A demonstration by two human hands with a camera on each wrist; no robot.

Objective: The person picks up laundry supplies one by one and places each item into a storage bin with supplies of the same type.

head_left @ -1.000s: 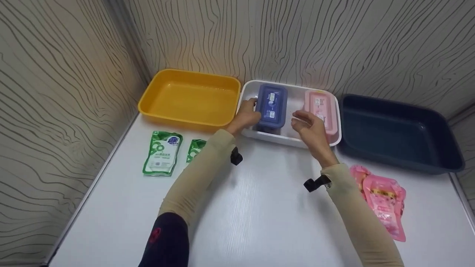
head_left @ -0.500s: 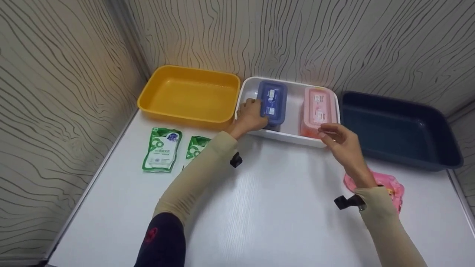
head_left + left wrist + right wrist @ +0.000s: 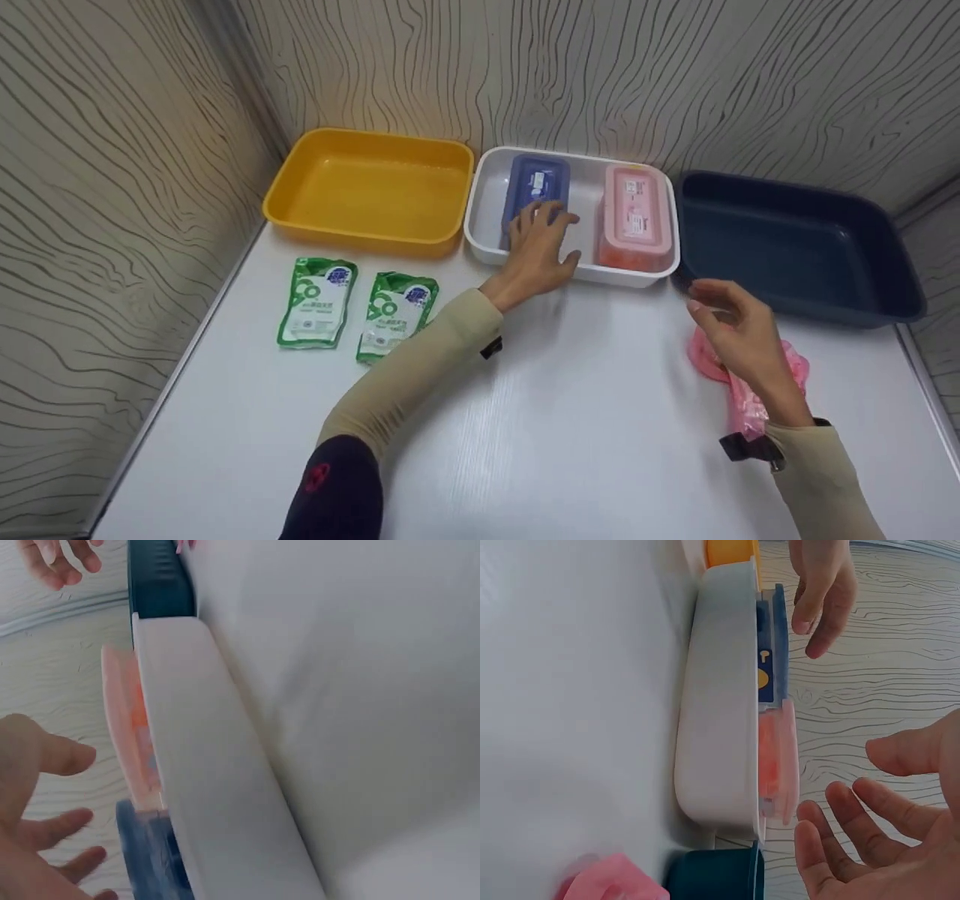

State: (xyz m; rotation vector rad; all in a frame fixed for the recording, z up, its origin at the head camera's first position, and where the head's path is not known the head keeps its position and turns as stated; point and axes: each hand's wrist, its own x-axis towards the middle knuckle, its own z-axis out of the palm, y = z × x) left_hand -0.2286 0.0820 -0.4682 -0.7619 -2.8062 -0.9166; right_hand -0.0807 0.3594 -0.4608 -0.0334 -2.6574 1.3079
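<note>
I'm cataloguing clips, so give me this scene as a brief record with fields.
Left hand: above blue-lidded box, not touching
Right hand: raised, holding nothing
White tray: holds blue-lidded and pink-lidded boxes
Other trays: yellow, dark blue
Pouches: two green-and-white; pink ones, partly hidden behind the right hand in the head view

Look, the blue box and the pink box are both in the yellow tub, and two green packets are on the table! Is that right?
Not quite: the blue box and pink box are in the white tub, not the yellow tub. The head view shows it. Two green packets are on the table.
</note>
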